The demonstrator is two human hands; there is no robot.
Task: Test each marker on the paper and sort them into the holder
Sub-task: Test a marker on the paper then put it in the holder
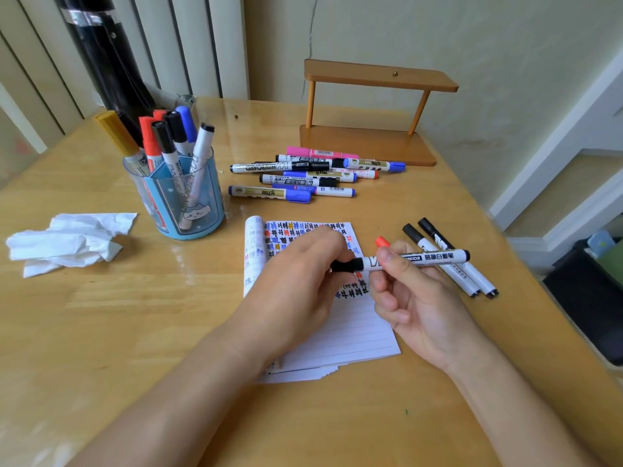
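A white marker with a black cap (435, 257) lies level above the lined paper (340, 342). My right hand (414, 298) grips its barrel. My left hand (303, 274) pinches the black cap end. The paper's upper part is covered with coloured test marks. A blue translucent holder (178, 197) at the left holds several markers upright. A pile of several loose markers (313, 176) lies behind the paper. Two black-capped markers (451, 261) lie right of my right hand, and a red cap (382, 242) peeks out above my right thumb.
A crumpled white tissue (67, 242) lies at the left on the wooden table (135, 332). A small wooden shelf (371, 112) stands at the back. A black cylinder (104, 52) rises behind the holder. The table's right edge runs close to the two markers.
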